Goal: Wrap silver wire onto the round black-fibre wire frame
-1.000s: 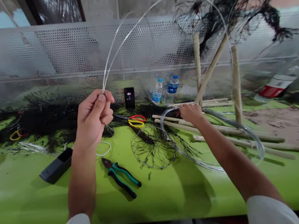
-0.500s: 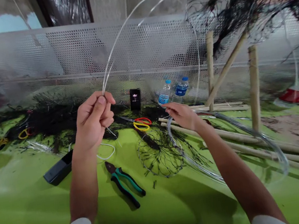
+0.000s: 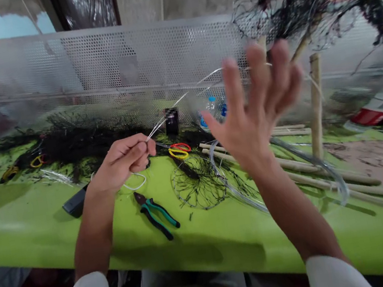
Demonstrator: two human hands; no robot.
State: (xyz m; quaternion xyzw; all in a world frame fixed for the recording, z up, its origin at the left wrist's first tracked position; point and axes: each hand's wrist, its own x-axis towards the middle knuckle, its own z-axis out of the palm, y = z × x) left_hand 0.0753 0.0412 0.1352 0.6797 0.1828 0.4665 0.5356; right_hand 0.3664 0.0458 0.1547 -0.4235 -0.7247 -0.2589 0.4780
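In the head view, we see our left hand (image 3: pixel 125 161), left of centre, pinching two pale, thin strands (image 3: pixel 155 128) between thumb and fingers. The strands leave the fingertips toward the upper right, and at least one arches on behind our right hand (image 3: pixel 251 119). That right hand is raised right of centre, fingers spread wide and blurred; it appears to grip nothing, though we cannot tell whether a strand brushes it.

Half a second ago the right hand was lower, above the clear coil (image 3: pixel 327 171), and the strands curved high across the top of the frame. Now that hand has risen, the left has dipped slightly, and the arch has sunk toward mid-frame. We take this to mean the left pinch alone secures the strands, with the right free of the coil.

The coil lies right of centre on the green table (image 3: pixel 38 231), partly hidden by our right forearm, beside the wooden sticks (image 3: pixel 345 177). The pliers (image 3: pixel 156 214) rest below our left hand, the scissors (image 3: pixel 179 151) just right of it, and the black net (image 3: pixel 192 172) near the middle.
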